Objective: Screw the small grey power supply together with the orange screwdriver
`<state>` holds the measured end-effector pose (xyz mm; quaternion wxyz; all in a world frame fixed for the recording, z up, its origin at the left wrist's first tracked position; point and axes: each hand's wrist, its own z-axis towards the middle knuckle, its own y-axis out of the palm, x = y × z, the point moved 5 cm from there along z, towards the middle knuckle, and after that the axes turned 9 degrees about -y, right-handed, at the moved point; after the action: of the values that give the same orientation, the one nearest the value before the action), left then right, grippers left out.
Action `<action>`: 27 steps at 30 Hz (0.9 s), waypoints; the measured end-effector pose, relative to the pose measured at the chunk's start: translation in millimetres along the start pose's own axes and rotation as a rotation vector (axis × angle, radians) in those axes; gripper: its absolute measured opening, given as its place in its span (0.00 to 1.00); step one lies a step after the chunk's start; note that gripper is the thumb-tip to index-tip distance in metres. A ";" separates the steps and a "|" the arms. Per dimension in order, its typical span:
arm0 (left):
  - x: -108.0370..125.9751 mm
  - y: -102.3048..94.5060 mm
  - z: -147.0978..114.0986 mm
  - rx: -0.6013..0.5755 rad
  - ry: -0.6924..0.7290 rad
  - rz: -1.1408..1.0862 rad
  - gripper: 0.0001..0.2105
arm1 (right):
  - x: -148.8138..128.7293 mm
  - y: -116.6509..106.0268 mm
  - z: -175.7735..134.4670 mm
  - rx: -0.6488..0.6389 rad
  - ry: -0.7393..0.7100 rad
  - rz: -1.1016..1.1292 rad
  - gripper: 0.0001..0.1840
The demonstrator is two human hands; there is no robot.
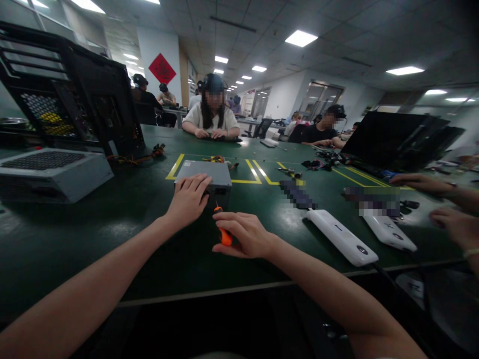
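Note:
A grey computer power supply (205,172) sits on the green table in front of me. My left hand (190,197) grips its near left part, fingers over the top and thumb at the front face. In my right hand (245,234) is a screwdriver (225,235) with an orange and black handle, held between thumb and fingers. Its thin shaft points up at the front face of the power supply, close to the lower edge; whether the tip touches a screw I cannot tell. Coloured cables (217,159) lie behind the power supply.
Left stand another power supply (56,174) and a black computer case (75,94). White power banks (342,237) (389,232) with blurred phones lie right, near a co-worker's hands (422,183). Another black case (396,139) stands beyond. A person (213,107) sits opposite.

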<state>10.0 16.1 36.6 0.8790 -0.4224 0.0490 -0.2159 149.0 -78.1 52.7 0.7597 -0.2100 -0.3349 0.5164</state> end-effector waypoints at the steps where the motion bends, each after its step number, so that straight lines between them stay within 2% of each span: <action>1: 0.3 0.1 0.0 0.000 0.003 0.009 0.20 | 0.9 0.0 -0.3 0.007 0.016 0.020 0.21; 4: 0.5 0.1 0.2 0.011 0.007 0.023 0.20 | 1.2 0.3 -0.1 -0.020 0.027 0.049 0.21; 8: 0.1 0.5 0.4 0.022 0.007 0.014 0.20 | -2.9 -0.2 2.4 -0.071 -0.027 -0.029 0.19; 15: 0.2 1.0 -0.3 0.014 0.002 0.002 0.21 | 2.7 -0.4 -1.5 -0.002 0.041 0.071 0.22; 21: 1.2 0.7 -0.5 0.008 0.005 -0.006 0.21 | -0.5 1.5 -0.4 -0.082 -0.015 0.011 0.21; 27: 0.3 1.9 -0.1 0.004 -0.004 -0.021 0.21 | 0.2 0.1 0.6 -0.015 0.015 0.036 0.22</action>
<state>10.8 16.9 35.1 0.8775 -0.4217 0.0425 -0.2246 148.5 -77.9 53.1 0.7510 -0.2255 -0.3293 0.5259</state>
